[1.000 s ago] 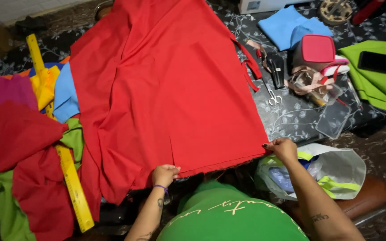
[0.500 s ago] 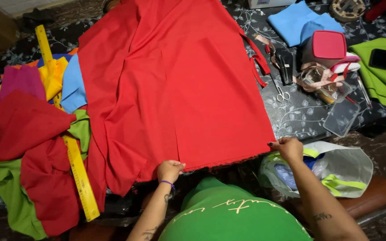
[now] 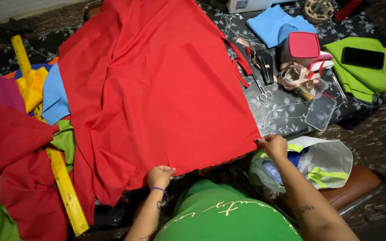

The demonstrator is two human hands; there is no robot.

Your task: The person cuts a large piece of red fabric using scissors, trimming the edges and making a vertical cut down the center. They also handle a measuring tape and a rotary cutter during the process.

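A large red cloth (image 3: 157,89) lies spread over a table with a dark floral cover (image 3: 287,111). My left hand (image 3: 159,176) pinches the cloth's near edge, left of the middle. My right hand (image 3: 272,145) grips the near right corner of the same cloth at the table's edge. The cloth has folds running from the far side toward me and hangs over the near edge on the left.
A yellow ruler (image 3: 54,156) lies along the left among red, green, blue and yellow fabric pieces. To the right are scissors (image 3: 262,91), a pink-lidded box (image 3: 302,47), blue cloth (image 3: 275,24), green cloth with a phone (image 3: 362,58), and a plastic bag (image 3: 322,163) below the table.
Both hands keep hold of the red cloth's near edge. The cloth lies a little flatter and the view has shifted slightly.
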